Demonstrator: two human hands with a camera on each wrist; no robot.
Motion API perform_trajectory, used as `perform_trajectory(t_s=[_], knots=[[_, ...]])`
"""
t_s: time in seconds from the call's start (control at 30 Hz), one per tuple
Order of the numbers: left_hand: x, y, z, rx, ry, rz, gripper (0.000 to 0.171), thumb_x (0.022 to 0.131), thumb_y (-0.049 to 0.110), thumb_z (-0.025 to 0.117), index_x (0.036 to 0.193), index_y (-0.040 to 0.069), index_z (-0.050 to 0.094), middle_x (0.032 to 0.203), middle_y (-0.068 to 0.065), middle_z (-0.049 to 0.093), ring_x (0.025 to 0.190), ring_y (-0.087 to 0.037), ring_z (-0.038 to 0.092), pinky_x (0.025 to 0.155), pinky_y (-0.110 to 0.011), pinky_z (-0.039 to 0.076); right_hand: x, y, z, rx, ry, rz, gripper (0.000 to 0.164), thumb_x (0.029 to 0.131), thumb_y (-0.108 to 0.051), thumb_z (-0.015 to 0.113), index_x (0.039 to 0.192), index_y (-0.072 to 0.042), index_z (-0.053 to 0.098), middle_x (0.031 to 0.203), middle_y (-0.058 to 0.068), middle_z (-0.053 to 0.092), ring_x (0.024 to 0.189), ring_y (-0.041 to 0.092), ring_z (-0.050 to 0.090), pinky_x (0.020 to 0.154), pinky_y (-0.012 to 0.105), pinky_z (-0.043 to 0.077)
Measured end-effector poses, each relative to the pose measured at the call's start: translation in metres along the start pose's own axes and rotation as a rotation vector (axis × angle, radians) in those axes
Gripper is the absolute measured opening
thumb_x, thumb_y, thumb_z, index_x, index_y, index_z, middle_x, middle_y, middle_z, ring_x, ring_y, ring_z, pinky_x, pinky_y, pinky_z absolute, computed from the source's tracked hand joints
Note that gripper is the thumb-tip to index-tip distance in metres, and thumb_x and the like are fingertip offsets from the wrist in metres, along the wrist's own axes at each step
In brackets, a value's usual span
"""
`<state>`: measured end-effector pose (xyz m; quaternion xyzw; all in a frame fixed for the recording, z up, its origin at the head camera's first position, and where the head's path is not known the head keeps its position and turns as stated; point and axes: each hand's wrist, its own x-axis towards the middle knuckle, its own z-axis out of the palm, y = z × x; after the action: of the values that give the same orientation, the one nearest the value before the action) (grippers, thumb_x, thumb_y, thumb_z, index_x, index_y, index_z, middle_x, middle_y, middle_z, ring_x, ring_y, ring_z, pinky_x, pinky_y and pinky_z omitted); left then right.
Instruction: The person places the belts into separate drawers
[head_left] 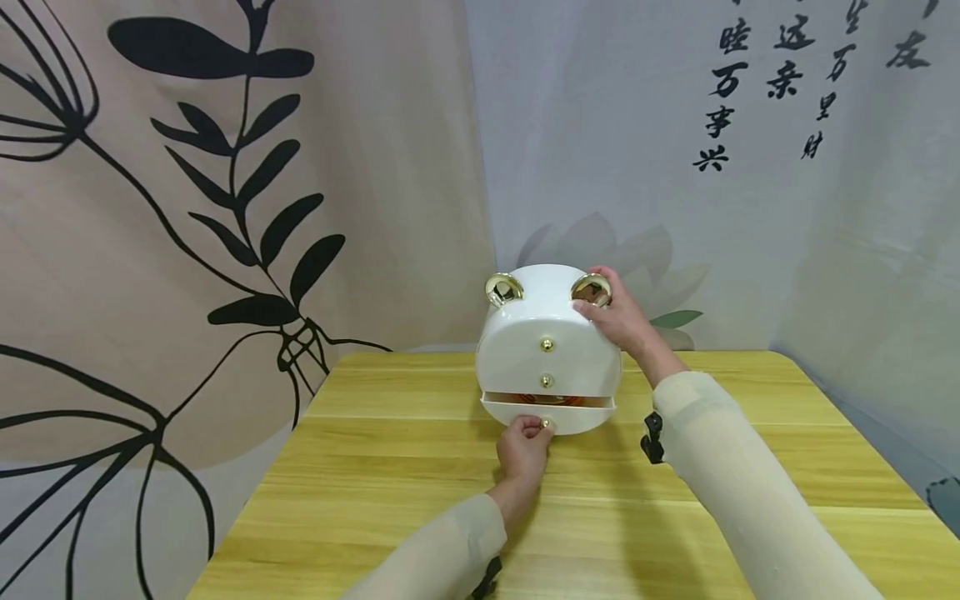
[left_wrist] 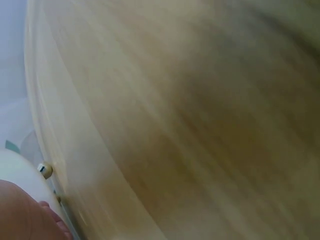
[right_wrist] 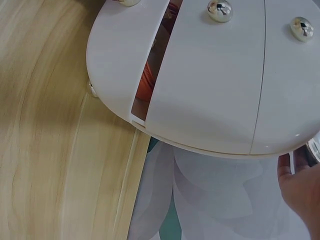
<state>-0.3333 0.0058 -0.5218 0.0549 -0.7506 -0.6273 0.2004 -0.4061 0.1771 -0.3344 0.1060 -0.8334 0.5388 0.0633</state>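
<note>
A rounded white drawer box (head_left: 510, 358) with two gold ear-like rings on top stands on the table. Its bottom drawer (head_left: 504, 410) is pulled partly out, and something orange-red (right_wrist: 146, 82) shows in the gap. My left hand (head_left: 523, 450) pinches the gold knob (head_left: 547, 424) of that drawer between thumb and fingers. My right hand (head_left: 621, 315) grips the box's upper right side by the gold ear (head_left: 592, 290), thumb on the front. In the right wrist view, only part of the right hand (right_wrist: 302, 187) shows at the edge. The two upper drawers are closed.
The box stands near the far edge of the wooden table (head_left: 390, 467). Behind it hangs a pale curtain (head_left: 405, 183) with black plant drawings and writing. Black straps (head_left: 652, 437) sit at the sleeves.
</note>
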Motion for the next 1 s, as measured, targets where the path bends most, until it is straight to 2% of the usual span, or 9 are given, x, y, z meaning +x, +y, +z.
perform_trajectory(t_s=[0.33, 0.57, 0.8, 1.0], knots=[[0.001, 0.000, 0.002, 0.019, 0.015, -0.012, 0.011, 0.077, 0.004, 0.081, 0.082, 0.004, 0.071, 0.072, 0.001, 0.069, 0.064, -0.006, 0.058, 0.059, -0.025, 0.049, 0.000, 0.001, -0.001, -0.002, 0.005, -0.007, 0.068, 0.100, -0.026, 0.060, 0.155, -0.022, 0.020, 0.135, 0.024, 0.047, 0.117, 0.038, 0.050, 0.091, 0.048, 0.045], [0.004, 0.002, 0.001, 0.002, 0.001, -0.030, 0.011, 0.079, 0.002, 0.080, 0.084, 0.003, 0.070, 0.072, 0.000, 0.068, 0.062, -0.007, 0.057, 0.057, -0.024, 0.048, 0.000, 0.001, 0.000, -0.013, 0.014, -0.010, 0.068, 0.100, -0.026, 0.061, 0.155, -0.022, 0.021, 0.135, 0.024, 0.047, 0.117, 0.038, 0.050, 0.091, 0.048, 0.045], [0.007, 0.002, 0.003, 0.022, 0.007, -0.019, 0.011, 0.079, 0.004, 0.080, 0.085, 0.003, 0.070, 0.074, 0.000, 0.069, 0.066, -0.009, 0.060, 0.062, -0.027, 0.050, 0.000, 0.000, 0.000, -0.009, 0.014, -0.010, 0.068, 0.099, -0.026, 0.061, 0.154, -0.022, 0.021, 0.133, 0.023, 0.048, 0.115, 0.037, 0.051, 0.090, 0.046, 0.046], [0.011, 0.000, 0.007, 0.017, 0.002, -0.022, 0.010, 0.080, 0.005, 0.079, 0.085, 0.004, 0.070, 0.074, 0.001, 0.068, 0.066, -0.008, 0.059, 0.061, -0.026, 0.050, -0.001, -0.001, 0.000, -0.013, 0.013, -0.026, 0.070, 0.099, -0.025, 0.062, 0.155, -0.020, 0.020, 0.136, 0.025, 0.047, 0.119, 0.039, 0.049, 0.094, 0.050, 0.043]])
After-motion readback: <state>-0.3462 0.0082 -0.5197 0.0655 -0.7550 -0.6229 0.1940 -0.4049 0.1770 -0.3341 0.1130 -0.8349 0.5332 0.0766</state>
